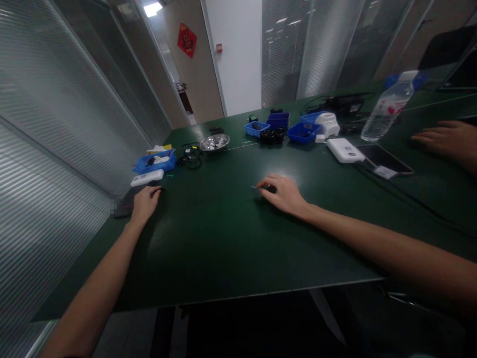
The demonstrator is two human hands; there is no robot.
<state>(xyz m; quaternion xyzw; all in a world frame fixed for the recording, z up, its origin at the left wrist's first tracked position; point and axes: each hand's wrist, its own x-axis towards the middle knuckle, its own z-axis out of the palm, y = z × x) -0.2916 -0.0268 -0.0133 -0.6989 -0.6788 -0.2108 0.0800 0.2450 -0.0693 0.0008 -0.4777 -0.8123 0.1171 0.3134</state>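
My left hand (146, 203) is at the left of the green table (208, 228), beside a dark flat object (124, 206); its thumb and forefinger close on something small and dark that I cannot make out. Just behind it lies a white power bank (147, 178). My right hand (281, 193) rests at the middle of the table, its fingers pinched on a thin tool (254, 187) whose bright tip points left. The rest of that tool is hidden by the fingers.
Blue trays (257, 129), a metal bowl (215, 143) and black cables (272, 136) stand along the back. At the right are a white power bank (345, 150), a phone (387, 158), a bottle (389, 107) and another person's hand (450, 141).
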